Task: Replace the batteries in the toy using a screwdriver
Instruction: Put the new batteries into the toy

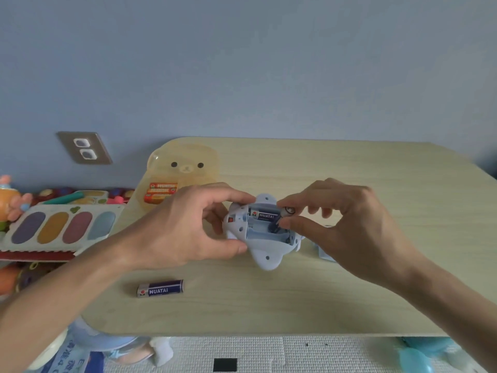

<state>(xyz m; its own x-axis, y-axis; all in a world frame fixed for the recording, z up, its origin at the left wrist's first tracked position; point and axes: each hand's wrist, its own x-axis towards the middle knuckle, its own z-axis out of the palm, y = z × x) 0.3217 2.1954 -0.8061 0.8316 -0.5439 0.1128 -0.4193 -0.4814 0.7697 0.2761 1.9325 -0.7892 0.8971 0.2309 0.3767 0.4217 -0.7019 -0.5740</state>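
A pale blue plastic toy lies upside down on the wooden table with its battery compartment uncovered. My left hand grips the toy's left side. One blue battery lies in the compartment's far slot. My right hand pinches a second blue battery by its end, tilted with its lower end inside the compartment. A third blue battery lies loose on the table near the front. No screwdriver is visible.
A translucent bear-shaped tray at the back left holds orange batteries. A small pale piece lies behind my right hand. Colourful toys sit left of the table; a wall socket is behind them.
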